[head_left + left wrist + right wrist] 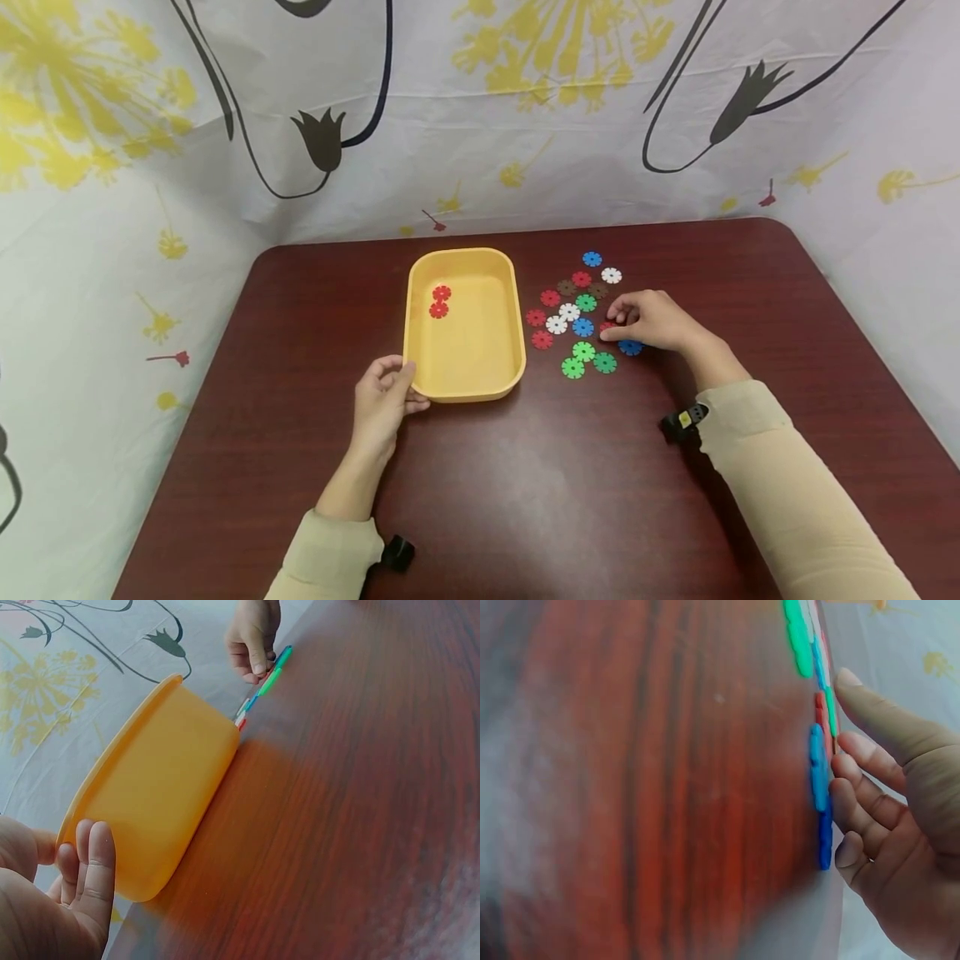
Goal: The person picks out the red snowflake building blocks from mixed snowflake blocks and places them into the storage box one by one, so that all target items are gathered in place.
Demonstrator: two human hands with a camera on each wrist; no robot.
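A yellow plastic tray (468,367) stands on the table, with two red flower-shaped discs (440,302) inside it. My left hand (381,404) holds its near left corner, thumb over the rim and fingers against the outer wall (150,802). Right of the tray lies a loose group of notched discs in red, white, brown, blue and green. Over that group's right side, my right hand (651,321) has its thumb and bent fingers around a red disc (607,327), which they partly hide. In the right wrist view a gap shows between thumb (877,712) and fingers.
The dark red-brown wooden table (525,492) has its back edge against a patterned white cloth (420,150). A blue disc (631,347) lies just under the right hand. Several green discs (583,352) lie nearest the front, and a blue disc (592,259) farthest back.
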